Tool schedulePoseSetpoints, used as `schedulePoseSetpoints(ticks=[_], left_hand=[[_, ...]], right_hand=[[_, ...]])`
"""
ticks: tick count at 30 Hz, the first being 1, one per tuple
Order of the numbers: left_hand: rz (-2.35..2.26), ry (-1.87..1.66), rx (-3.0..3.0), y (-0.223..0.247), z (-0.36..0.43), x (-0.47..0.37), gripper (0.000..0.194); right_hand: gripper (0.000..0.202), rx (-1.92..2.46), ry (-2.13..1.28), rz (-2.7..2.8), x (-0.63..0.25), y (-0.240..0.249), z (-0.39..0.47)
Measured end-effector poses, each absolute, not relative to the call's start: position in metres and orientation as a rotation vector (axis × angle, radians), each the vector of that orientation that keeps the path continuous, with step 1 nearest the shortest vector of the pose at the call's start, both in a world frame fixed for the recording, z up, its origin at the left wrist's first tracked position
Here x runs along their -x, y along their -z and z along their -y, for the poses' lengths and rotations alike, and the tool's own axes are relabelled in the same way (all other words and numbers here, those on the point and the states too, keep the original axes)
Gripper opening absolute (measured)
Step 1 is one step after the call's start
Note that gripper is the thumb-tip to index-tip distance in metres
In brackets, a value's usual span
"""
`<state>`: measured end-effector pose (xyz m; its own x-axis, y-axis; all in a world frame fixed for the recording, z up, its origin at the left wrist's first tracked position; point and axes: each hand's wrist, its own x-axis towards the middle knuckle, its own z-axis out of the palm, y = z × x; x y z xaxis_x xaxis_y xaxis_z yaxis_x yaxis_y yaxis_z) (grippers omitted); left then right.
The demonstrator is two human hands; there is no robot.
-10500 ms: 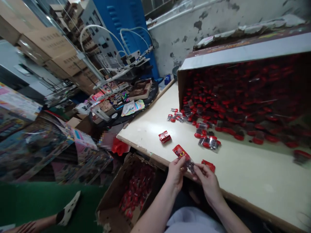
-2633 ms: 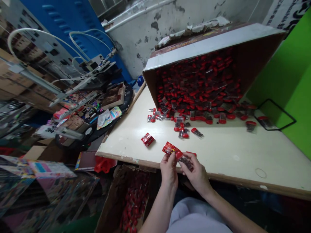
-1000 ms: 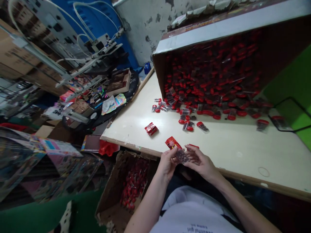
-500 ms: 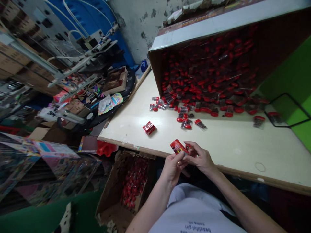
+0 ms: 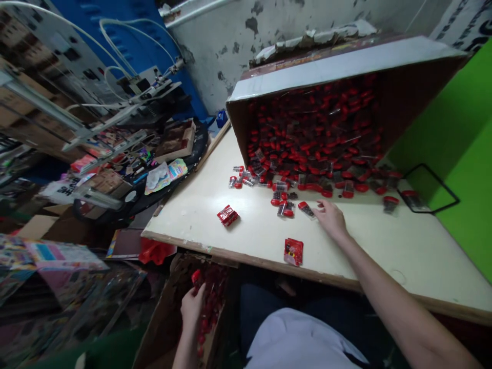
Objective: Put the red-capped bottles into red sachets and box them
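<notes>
My left hand [image 5: 192, 306] is over the lower cardboard box, its fingers closed on a red-capped container [image 5: 196, 278]. On the table, my right hand [image 5: 329, 218] reaches to a small clear container with a red cap and dark contents [image 5: 306, 209]; its fingertips are at the container's right side, thumb and fingers slightly apart. A stack of red printed packets [image 5: 293, 251] lies near the table's front edge. Farther left lies another small red packet bundle [image 5: 228, 216]. Many red-capped containers [image 5: 307, 138] fill the big tipped box, some spilling out in front of its opening.
The big cardboard box [image 5: 346, 61] stands on the white table [image 5: 253, 236] against the wall. Below the front edge is the lower box [image 5: 154, 328]. A black wire frame [image 5: 448, 187] lies at the right, near a green panel. A machine with hoses stands left.
My hands have parted. The red packets they held now lie on the table. My left hand has moved down left over the lower box, my right hand forward and right to the loose container.
</notes>
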<state>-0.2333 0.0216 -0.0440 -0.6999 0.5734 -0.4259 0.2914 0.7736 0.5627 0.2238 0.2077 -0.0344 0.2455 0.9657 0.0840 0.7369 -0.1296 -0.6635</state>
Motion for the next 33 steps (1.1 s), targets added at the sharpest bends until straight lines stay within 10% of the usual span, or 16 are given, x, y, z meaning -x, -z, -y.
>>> schedulePoseSetpoints(ticks=[4,14,33], left_hand=[[-2.559,-0.537,-1.055,0.034,-0.026,0.231,0.060],[-1.850,-0.390,-1.630,0.028,-0.120,-0.012,0.029],[-1.730,-0.478,-1.369,0.049,-0.126,-0.002,0.009]], right_hand=[[0.050,1.963,-0.594,1.631,-0.220,0.048,-0.252],[0.032,1.887,-0.702,1.539,-0.239,0.029,-0.177],[0.035,1.298,-1.302,0.812,-0.199,0.015,-0.080]])
